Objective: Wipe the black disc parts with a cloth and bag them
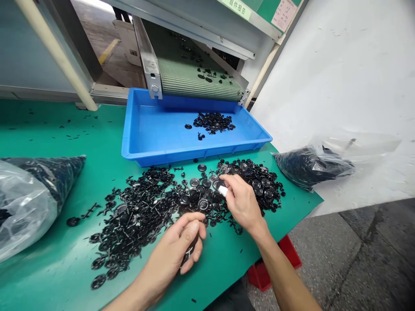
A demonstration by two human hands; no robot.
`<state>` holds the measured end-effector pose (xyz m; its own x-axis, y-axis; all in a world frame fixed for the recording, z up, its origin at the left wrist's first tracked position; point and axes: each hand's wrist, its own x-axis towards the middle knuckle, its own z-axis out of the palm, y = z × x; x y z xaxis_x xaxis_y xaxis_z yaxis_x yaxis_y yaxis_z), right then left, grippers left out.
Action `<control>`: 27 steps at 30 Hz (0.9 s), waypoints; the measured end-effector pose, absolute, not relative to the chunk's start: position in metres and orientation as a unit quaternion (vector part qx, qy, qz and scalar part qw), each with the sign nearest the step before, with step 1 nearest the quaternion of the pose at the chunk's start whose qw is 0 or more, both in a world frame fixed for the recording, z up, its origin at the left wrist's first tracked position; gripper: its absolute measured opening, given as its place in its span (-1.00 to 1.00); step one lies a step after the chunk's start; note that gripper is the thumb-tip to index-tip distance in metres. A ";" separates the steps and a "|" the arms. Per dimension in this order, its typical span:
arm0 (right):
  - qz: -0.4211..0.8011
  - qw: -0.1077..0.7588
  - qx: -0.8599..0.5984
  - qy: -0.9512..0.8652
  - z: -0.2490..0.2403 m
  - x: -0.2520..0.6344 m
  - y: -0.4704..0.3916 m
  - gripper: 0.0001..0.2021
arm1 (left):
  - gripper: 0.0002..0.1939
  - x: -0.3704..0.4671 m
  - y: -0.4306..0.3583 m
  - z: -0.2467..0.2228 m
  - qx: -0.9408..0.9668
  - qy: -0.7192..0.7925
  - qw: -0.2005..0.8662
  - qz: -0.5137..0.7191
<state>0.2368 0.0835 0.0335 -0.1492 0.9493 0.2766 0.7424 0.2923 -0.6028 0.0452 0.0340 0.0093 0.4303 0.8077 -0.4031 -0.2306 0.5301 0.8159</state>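
Observation:
A heap of small black plastic parts [142,207], round discs and branched sprue-like sticks, is spread over the green tabletop. My left hand [177,244] is curled in front of the heap around several black plastic discs [189,250], mostly hidden by the fingers. At the right part of the heap, my right hand [243,201] pinches at a black plastic disc [217,184]; its far edge shows past the fingertips. White tape wraps one digit of this hand. More loose discs [203,204] lie between the two hands.
A blue tray [155,153] behind the heap holds more black parts, below a green conveyor belt [194,86] carrying others. Filled plastic bags stand left [29,203] and right [314,166]. A red bin [288,255] is below the table's right edge, beside a white wall [350,77].

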 end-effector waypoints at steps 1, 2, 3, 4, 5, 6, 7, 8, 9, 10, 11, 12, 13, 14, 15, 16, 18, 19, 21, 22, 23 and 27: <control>0.189 0.321 -0.561 -0.739 0.034 0.233 0.073 -0.59 | -0.65 0.046 0.033 0.008 0.367 0.419 0.761 0.333; 0.231 0.321 -0.547 -0.738 0.034 0.228 0.062 -0.60 | -0.64 0.047 0.032 0.007 0.387 0.421 0.751 0.329; 0.277 0.314 -0.530 -0.738 0.034 0.223 0.052 -0.62 | -0.64 0.048 0.031 0.005 0.405 0.423 0.742 0.325; 0.311 0.312 -0.516 -0.735 0.033 0.219 0.043 -0.64 | -0.64 0.048 0.030 0.005 0.422 0.426 0.733 0.321; 0.332 0.307 -0.508 -0.733 0.033 0.216 0.036 -0.65 | -0.64 0.048 0.030 0.005 0.436 0.430 0.725 0.316; 0.346 0.298 -0.501 -0.735 0.033 0.214 0.031 -0.66 | -0.63 0.047 0.029 0.005 0.450 0.434 0.717 0.308; 0.351 0.286 -0.499 -0.739 0.033 0.214 0.028 -0.68 | -0.61 0.046 0.029 0.005 0.462 0.439 0.712 0.295; 0.352 0.270 -0.495 -0.748 0.033 0.215 0.027 -0.70 | -0.59 0.046 0.029 0.006 0.473 0.446 0.706 0.281; 0.349 0.252 -0.489 -0.759 0.034 0.217 0.028 -0.72 | -0.57 0.045 0.028 0.007 0.482 0.454 0.700 0.268; 0.345 0.237 -0.482 -0.770 0.035 0.218 0.029 -0.73 | -0.55 0.045 0.028 0.008 0.488 0.462 0.694 0.258; 0.339 0.229 -0.477 -0.778 0.035 0.219 0.030 -0.74 | -0.54 0.045 0.027 0.009 0.487 0.472 0.690 0.252; 0.334 0.228 -0.471 -0.784 0.034 0.220 0.032 -0.74 | -0.53 0.046 0.026 0.009 0.482 0.482 0.687 0.252; 0.331 0.233 -0.465 -0.787 0.033 0.219 0.033 -0.74 | -0.52 0.046 0.025 0.009 0.474 0.491 0.685 0.257; 0.330 0.245 -0.463 -0.785 0.032 0.217 0.033 -0.74 | -0.51 0.047 0.025 0.009 0.466 0.497 0.683 0.264; 0.331 0.259 -0.465 -0.780 0.030 0.214 0.032 -0.75 | -0.51 0.048 0.024 0.008 0.460 0.499 0.682 0.271; 0.331 0.272 -0.467 -0.774 0.027 0.212 0.031 -0.75 | -0.51 0.049 0.023 0.007 0.456 0.499 0.681 0.280; 0.327 0.292 -0.474 -0.764 0.023 0.208 0.031 -0.74 | -0.52 0.050 0.022 0.005 0.450 0.498 0.676 0.305; 0.325 0.295 -0.474 -0.763 0.021 0.207 0.032 -0.73 | -0.53 0.051 0.022 0.004 0.445 0.496 0.675 0.317; 0.319 0.288 -0.471 -0.771 0.021 0.210 0.039 -0.68 | -0.55 0.052 0.023 0.002 0.435 0.488 0.679 0.334; 0.305 0.282 -0.476 -0.775 0.022 0.212 0.045 -0.65 | -0.58 0.052 0.024 0.002 0.429 0.480 0.684 0.342; 0.281 0.278 -0.488 -0.778 0.023 0.215 0.054 -0.63 | -0.62 0.053 0.025 0.002 0.421 0.470 0.691 0.352; 0.142 0.224 -0.584 -0.767 0.031 0.219 0.096 -0.62 | -0.68 0.053 0.027 0.003 0.384 0.430 0.720 0.387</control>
<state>0.2188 0.0965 0.0311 -0.2167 0.9600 0.1772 0.8324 0.2765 -0.4802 0.0526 0.0272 0.0025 0.3310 0.8873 -0.3212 -0.2265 0.4052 0.8857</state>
